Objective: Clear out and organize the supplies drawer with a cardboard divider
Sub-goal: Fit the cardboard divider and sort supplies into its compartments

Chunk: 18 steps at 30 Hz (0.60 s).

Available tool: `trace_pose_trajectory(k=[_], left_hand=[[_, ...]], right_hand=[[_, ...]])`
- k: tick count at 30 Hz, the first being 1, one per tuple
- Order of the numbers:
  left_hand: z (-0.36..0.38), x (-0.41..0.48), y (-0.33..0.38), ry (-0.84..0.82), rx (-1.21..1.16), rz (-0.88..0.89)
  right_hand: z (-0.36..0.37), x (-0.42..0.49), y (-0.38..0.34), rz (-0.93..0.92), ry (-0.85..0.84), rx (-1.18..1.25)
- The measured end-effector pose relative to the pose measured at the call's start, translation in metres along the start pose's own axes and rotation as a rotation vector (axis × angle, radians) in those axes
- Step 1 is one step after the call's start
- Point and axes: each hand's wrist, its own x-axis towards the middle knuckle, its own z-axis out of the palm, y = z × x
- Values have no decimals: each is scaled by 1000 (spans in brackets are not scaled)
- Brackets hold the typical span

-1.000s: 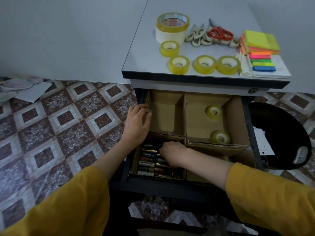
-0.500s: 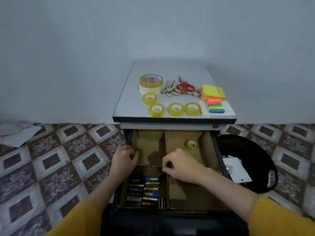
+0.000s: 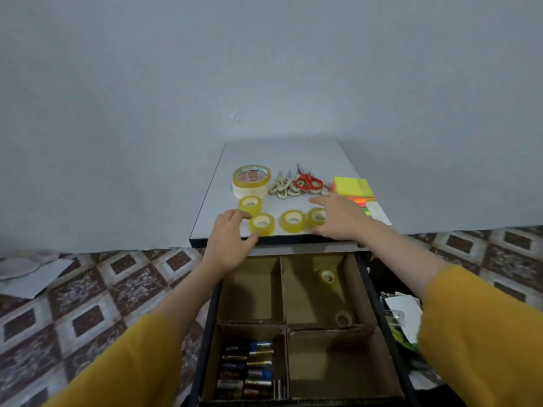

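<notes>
The open drawer holds a cardboard divider (image 3: 281, 292) with four compartments. Several batteries (image 3: 246, 368) lie in the near left one, and two small tape rolls (image 3: 327, 276) (image 3: 343, 318) in the far right one. On the cabinet top (image 3: 282, 154) sit small yellow tape rolls (image 3: 250, 203) (image 3: 292, 221). My left hand (image 3: 230, 243) reaches over the front edge, its spread fingers and thumb around another roll (image 3: 261, 224). My right hand (image 3: 338, 220) hovers with spread fingers over the rightmost roll (image 3: 316, 216), partly hiding it.
Further back on the cabinet top are a large tape roll (image 3: 251, 179), white-handled scissors (image 3: 283, 188), red-handled scissors (image 3: 308, 182) and a stack of sticky notes (image 3: 352, 186). A dark bin with paper scraps (image 3: 402, 309) stands right of the drawer. Papers (image 3: 29, 274) lie on the tiled floor at left.
Both hands have risen out of the drawer to the tape rolls at the cabinet top's front edge. My head has tilted up, so more wall shows.
</notes>
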Motion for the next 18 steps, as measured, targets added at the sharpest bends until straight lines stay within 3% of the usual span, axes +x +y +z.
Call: trace_pose_trajectory(k=[7, 18], left_hand=[[14, 34, 10, -177, 33, -115], [12, 30, 9, -115, 14, -56]], right_hand=[[-7, 20, -3, 56, -104, -35], [0, 11, -1, 41, 27, 45]])
